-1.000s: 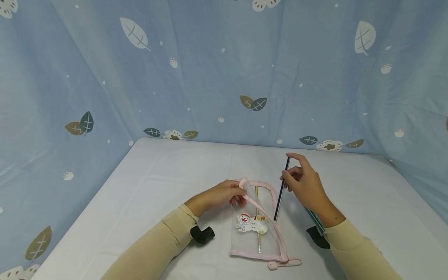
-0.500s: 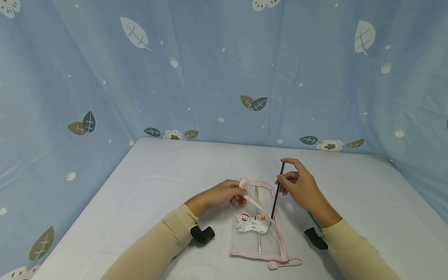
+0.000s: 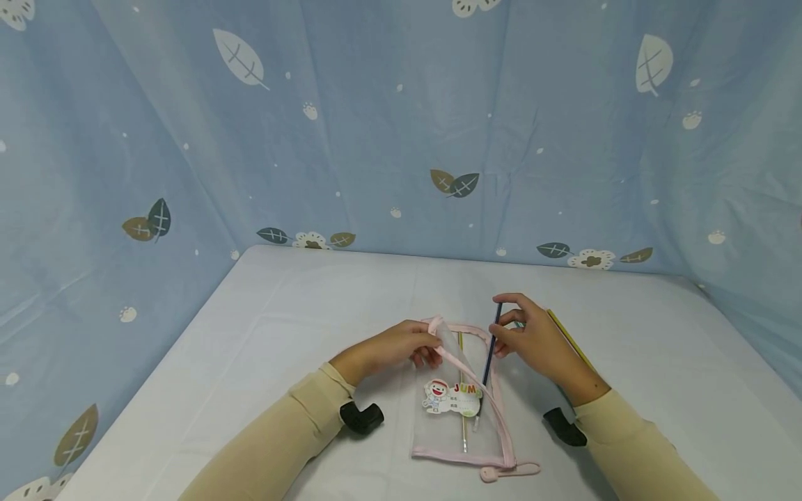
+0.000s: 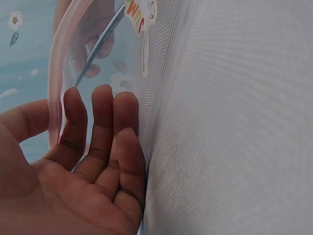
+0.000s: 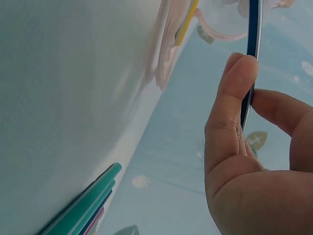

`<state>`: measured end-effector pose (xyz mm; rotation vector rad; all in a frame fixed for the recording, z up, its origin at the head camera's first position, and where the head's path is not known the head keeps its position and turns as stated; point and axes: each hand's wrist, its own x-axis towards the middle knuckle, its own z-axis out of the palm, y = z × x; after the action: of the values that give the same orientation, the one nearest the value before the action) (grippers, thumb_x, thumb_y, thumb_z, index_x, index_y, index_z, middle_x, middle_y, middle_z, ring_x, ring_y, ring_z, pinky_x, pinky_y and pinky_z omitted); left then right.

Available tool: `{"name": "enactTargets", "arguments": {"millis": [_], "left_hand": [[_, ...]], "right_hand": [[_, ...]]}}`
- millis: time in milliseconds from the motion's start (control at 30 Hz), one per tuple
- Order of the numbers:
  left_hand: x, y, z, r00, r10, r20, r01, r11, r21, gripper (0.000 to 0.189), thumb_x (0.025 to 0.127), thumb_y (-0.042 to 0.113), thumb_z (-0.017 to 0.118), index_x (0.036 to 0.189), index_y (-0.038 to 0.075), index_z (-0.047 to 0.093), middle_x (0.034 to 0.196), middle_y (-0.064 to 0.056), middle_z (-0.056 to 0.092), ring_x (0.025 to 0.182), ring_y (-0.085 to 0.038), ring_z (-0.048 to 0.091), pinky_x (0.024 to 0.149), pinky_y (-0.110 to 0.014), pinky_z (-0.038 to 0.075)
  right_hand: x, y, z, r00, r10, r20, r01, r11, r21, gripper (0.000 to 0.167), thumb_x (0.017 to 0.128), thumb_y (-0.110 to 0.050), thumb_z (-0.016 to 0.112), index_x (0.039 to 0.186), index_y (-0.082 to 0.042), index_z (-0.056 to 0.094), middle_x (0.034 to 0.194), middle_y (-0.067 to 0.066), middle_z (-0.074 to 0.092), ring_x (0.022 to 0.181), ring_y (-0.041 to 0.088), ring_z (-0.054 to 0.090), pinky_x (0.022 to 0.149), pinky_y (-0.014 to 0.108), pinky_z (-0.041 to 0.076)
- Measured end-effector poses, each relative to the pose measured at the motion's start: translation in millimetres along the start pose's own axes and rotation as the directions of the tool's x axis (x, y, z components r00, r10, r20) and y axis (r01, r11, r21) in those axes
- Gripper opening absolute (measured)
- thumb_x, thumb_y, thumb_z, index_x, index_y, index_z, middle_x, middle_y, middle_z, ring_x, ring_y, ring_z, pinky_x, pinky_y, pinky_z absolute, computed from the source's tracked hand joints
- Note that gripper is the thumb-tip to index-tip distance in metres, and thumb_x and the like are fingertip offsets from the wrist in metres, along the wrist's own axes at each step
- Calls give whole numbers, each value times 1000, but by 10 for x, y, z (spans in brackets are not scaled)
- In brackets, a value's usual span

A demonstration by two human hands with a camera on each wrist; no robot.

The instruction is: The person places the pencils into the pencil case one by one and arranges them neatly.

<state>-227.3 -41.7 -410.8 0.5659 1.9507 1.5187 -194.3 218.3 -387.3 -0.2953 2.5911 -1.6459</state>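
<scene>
My left hand [image 3: 401, 344] pinches the pink zip edge of a see-through mesh pencil case [image 3: 435, 435] between thumb and index finger. Its other fingers are bent loosely behind the mesh in the left wrist view. A dark blue pencil [image 3: 490, 358] slants down from my right hand [image 3: 535, 341], its lower end inside the case's opening. Thumb and fingers grip its shaft, while the index fingertip presses on its top end. One yellow pencil [image 3: 464, 435] lies lengthwise inside the case, partly behind a cartoon label [image 3: 451, 399].
Past my right wrist lies a yellow-and-black pencil [image 3: 567, 335], partly hidden by the arm. Several long green, blue and pink items [image 5: 88, 208] lie together in the right wrist view. A pink zip pull [image 3: 509, 473] sticks out from the case's near corner.
My right hand has moved left and toward me, sliding the dark blue pencil's lower end into the case. The yellow-and-black pencil has come into sight. My left hand has stayed still.
</scene>
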Motion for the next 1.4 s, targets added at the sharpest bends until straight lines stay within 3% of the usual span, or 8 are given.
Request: {"name": "enactTargets", "arguments": {"millis": [333, 567, 933, 1200, 1400], "left_hand": [[9, -15, -17, 1000, 1, 0, -1, 1000, -13, 20, 99, 16, 53, 100, -1, 63, 88, -6, 73, 80, -7, 64, 76, -21, 54], [24, -46, -37, 1000, 2, 19, -1, 1000, -6, 21, 99, 16, 52, 104, -2, 63, 99, -18, 74, 84, -8, 67, 80, -23, 56], [11, -27, -27, 1000, 10, 28, -10, 1000, -13, 22, 100, 16, 51, 104, -2, 62, 101, -21, 73, 83, -8, 66, 78, -22, 55], [5, -30, -25, 1000, 15, 27, -15, 1000, -18, 23, 100, 18, 51, 104, -3, 62, 101, -22, 73, 84, -9, 67, 80, -24, 55], [0, 3, -14, 1000, 1, 19, -1, 1000, -22, 24, 101, 18, 51, 105, -2, 64, 98, -17, 74, 84, -9, 66, 77, -22, 53]], "right_hand": [[22, 25, 9, 995, 84, 58, -87, 995, 50, 60, 95, -6, 66, 144, 1, 32, 108, 27, 64, 68, 24, 71, 67, 33, 63], [22, 40, 52, 984, 130, 118, -134, 991, 22, 60, 95, -11, 68, 143, 1, 34, 109, 23, 65, 70, 26, 73, 69, 36, 64], [42, 105, 117, 971, 190, 144, -185, 981, -51, 59, 92, -20, 73, 141, -6, 42, 109, 14, 70, 81, 20, 72, 73, 33, 63], [14, 85, 140, 962, 109, 250, -86, 991, -101, 68, 93, -17, 71, 148, -1, 35, 109, 13, 70, 91, 18, 67, 79, 32, 59], [22, 103, 157, 957, 69, 283, -16, 983, -185, 75, 89, -15, 75, 149, 2, 35, 99, 9, 68, 88, 19, 61, 72, 27, 54]]}}
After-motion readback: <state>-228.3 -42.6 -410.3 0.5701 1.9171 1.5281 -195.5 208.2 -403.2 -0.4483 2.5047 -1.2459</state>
